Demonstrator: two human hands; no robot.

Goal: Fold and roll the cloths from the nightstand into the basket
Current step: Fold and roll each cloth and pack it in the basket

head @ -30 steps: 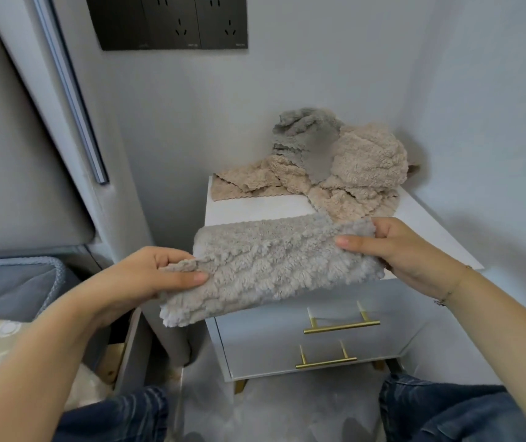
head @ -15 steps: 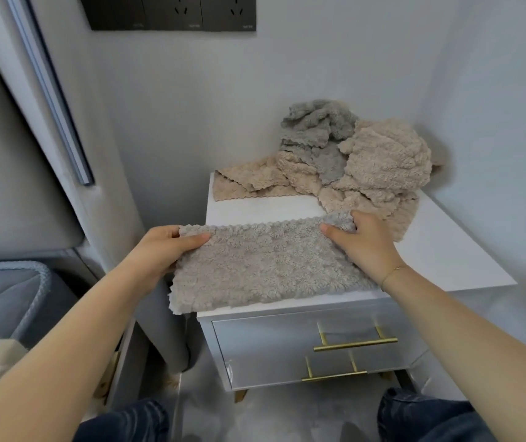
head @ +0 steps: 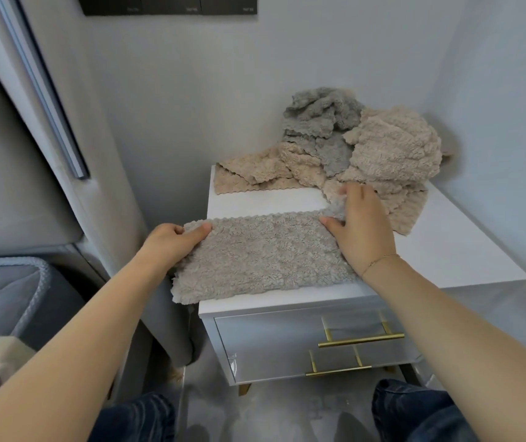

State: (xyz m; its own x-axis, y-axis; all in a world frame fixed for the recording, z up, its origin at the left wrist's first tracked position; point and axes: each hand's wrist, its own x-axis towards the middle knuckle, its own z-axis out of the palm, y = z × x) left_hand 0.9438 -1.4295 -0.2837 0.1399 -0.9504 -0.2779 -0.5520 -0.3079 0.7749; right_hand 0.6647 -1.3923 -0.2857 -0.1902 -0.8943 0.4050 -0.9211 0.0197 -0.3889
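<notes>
A folded grey-beige fluffy cloth [head: 261,253] lies flat on the front left of the white nightstand [head: 453,250], its left end hanging over the edge. My left hand [head: 172,244] grips that left end, thumb on top. My right hand [head: 360,228] lies on the cloth's right end, fingers and thumb pinching its far corner. Behind, a heap of beige cloths [head: 392,154] with a grey cloth [head: 319,119] on top sits at the nightstand's back. A grey basket [head: 28,288] stands at the lower left, partly out of frame.
The nightstand stands in a corner, walls behind and to the right. A padded grey headboard [head: 32,186] rises to its left. Two drawers with gold handles [head: 360,339] face me. My knees in jeans [head: 414,409] are at the bottom.
The cloth, held in the air one second ago, now lies flat on the nightstand top. Both hands came down and forward with it.
</notes>
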